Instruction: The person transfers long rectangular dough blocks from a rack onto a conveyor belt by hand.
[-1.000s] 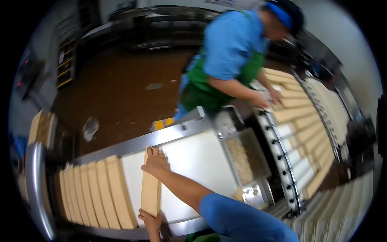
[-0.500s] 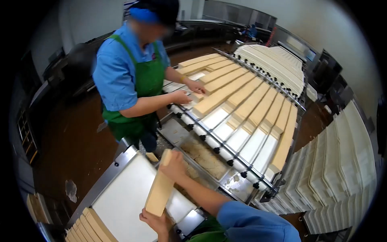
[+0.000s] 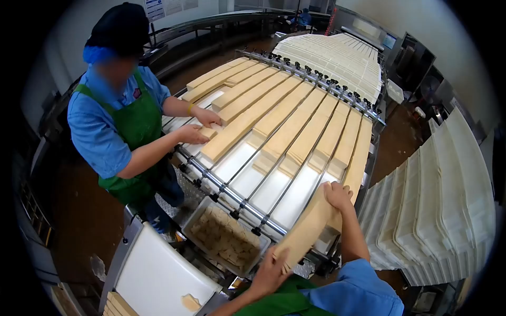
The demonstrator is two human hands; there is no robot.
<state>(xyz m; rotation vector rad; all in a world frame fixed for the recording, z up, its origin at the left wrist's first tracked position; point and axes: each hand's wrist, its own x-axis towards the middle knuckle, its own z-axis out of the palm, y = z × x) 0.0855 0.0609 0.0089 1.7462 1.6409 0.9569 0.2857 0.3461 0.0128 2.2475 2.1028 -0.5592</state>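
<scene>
A long, pale yellow stack of thin sheets (image 3: 304, 227) slants across the front right corner of the laned conveyor, bending a little. My right hand (image 3: 338, 196) is wrapped over its far end. Near my body, my left hand (image 3: 271, 272) grips the lower end, where sheet edges show. Beside my right hand runs the rightmost long stack (image 3: 359, 152), partly hidden by the held one. More stacks (image 3: 298, 122) lie in lanes between thin metal rods on the white conveyor belt (image 3: 230, 160).
A co-worker's hands (image 3: 203, 129) touch a short piece at the conveyor's left edge. A bin of scraps (image 3: 224, 239) stands below the front rail. At lower left, a white side belt (image 3: 158, 268) carries a scrap and several stacks (image 3: 117, 305). Nested white trays (image 3: 429, 205) rise at right.
Both my hands and the held stack have moved from above the side belt to the conveyor's front right corner. The view has shifted to the right. The co-worker's hands stay near the left edge.
</scene>
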